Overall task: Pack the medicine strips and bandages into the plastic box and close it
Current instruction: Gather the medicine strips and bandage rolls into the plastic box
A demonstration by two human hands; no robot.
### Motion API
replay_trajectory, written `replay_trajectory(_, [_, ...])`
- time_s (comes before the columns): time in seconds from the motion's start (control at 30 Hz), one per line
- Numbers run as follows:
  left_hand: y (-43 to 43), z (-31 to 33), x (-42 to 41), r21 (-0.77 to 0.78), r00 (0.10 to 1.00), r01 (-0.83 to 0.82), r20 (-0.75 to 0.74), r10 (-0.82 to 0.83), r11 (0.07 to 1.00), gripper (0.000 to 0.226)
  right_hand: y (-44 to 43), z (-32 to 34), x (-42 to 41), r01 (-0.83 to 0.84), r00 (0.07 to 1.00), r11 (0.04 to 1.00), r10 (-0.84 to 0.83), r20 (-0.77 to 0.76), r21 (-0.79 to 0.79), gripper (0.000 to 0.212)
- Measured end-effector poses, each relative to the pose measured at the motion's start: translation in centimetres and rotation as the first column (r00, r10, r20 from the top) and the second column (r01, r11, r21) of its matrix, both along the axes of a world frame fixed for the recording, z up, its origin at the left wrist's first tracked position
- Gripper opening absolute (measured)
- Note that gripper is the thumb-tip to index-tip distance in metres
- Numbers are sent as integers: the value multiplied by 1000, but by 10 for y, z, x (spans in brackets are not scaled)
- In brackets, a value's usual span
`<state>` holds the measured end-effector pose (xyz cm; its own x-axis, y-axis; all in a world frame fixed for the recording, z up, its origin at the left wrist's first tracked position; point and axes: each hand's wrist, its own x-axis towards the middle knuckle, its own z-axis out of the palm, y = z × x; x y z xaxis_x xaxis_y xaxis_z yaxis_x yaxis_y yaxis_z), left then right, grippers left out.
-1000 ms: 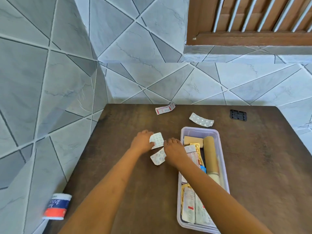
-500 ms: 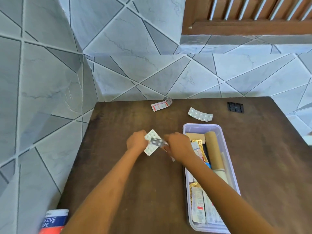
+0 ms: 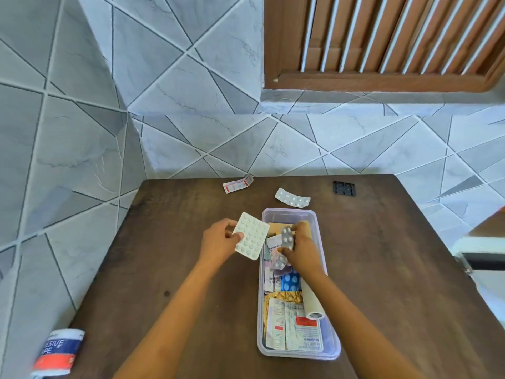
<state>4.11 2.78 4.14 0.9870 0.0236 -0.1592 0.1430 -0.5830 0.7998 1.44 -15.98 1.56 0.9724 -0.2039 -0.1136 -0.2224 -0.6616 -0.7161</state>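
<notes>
change: both strips lifted off the table since a second ago | left hand pinches white tablet sheet beside clear plastic box | right hand grips small silver blister strip over box | next: drop in; two strips remain behind

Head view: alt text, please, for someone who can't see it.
Over a clear plastic box of medicine strips on a brown wooden table, the right hand lowers a small silver blister strip; the left hand holds a white blister sheet beside it.
</notes>
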Motion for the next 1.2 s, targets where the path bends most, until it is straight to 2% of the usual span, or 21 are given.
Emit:
replay_trajectory(0.1, [-5, 6, -16, -1, 999, -47, -3, 47, 999, 21, 3, -5, 4, -202, 976, 968, 187, -111, -149, 58])
replay_trajectory(0.2, [-10, 10, -32, -20, 997, -77, 4, 77, 997, 20, -1, -7, -2, -375, 926, 794, 341, -161, -478, 50])
replay_trajectory(0.23, [-14, 12, -39, -16, 997, -80, 3, 80, 997, 20, -6, -9, -6, -397, 917, 763, 357, -180, -511, 48])
replay_trajectory(0.33, [-23, 13, -53, 4, 999, -43, -15, 43, 999, 22, -24, -9, -18, -419, 906, 792, 397, -148, -444, 44])
replay_trajectory(0.43, [-34, 14, -63, 137, 979, 192, -90, -181, 972, 32, -50, -8, -35, -301, 940, 850, 342, 17, -433, 51])
replay_trajectory(0.53, [-55, 15, -69, 341, 849, 518, -313, -425, 784, 38, -70, -15, -58, -229, 968, 890, 250, 1, -393, 62])
replay_trajectory(0.63, [-80, 11, -79, 430, 728, 683, -469, -500, 590, 39, -75, -25, -70, -248, 966, 923, 259, -3, -294, 60])
replay_trajectory(0.73, [-91, 3, -85, 566, 743, 669, -486, -460, 482, 37, -75, -28, -72, -243, 966, 938, 258, 31, -248, 58])
replay_trajectory(0.83, [-96, -4, -90, 686, 785, 604, -422, -454, 406, 34, -74, -29, -72, -230, 966, 941, 251, 56, -250, 57])
replay_trajectory(0.93, [-101, -12, -97, 728, 781, 584, -383, -493, 359, 34, -74, -29, -73, -228, 966, 937, 251, 55, -265, 57])
replay_trajectory(1.13, [-103, -21, -98, 756, 786, 554, -338, -518, 349, 33, -73, -25, -74, -220, 969, 923, 245, 39, -315, 57])
replay_trajectory(1.17, [-101, -20, -97, 747, 798, 536, -297, -525, 392, 33, -72, -23, -74, -219, 969, 916, 245, 35, -337, 57])
replay_trajectory(1.2, [-97, -17, -97, 713, 819, 515, -246, -518, 476, 31, -72, -21, -74, -219, 969, 908, 245, 31, -358, 57])
